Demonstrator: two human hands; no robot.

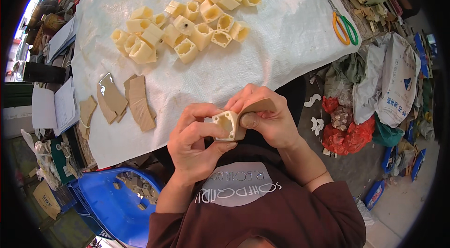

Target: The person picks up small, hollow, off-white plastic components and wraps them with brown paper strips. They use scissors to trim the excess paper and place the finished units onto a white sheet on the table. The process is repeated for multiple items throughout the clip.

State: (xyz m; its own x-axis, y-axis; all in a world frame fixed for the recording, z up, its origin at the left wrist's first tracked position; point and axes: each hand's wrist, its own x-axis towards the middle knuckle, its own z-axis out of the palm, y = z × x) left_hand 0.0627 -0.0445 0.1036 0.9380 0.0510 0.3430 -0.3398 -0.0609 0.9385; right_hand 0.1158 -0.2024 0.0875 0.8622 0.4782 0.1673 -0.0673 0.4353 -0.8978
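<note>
Close in front of my chest, my left hand (193,136) grips a cream hollow plastic block (218,119), with its open end and small corner holes turned up. My right hand (268,119) pinches a curled tan strip (258,106) that looks like sandpaper. One side of the strip lies against the block's right face. Farther off on the white sheet (281,27) is a loose heap of similar cream blocks (202,34). Several flat tan pieces (140,102) of the same look rest to the left of my hands.
Scissors (344,27) with orange and green handles lie at the sheet's right edge. A blue plastic tub (112,210) holding small pieces stands low at the left. An open notebook (56,107) sits on the left; red bags (349,135) and white sacks (393,79) crowd the right.
</note>
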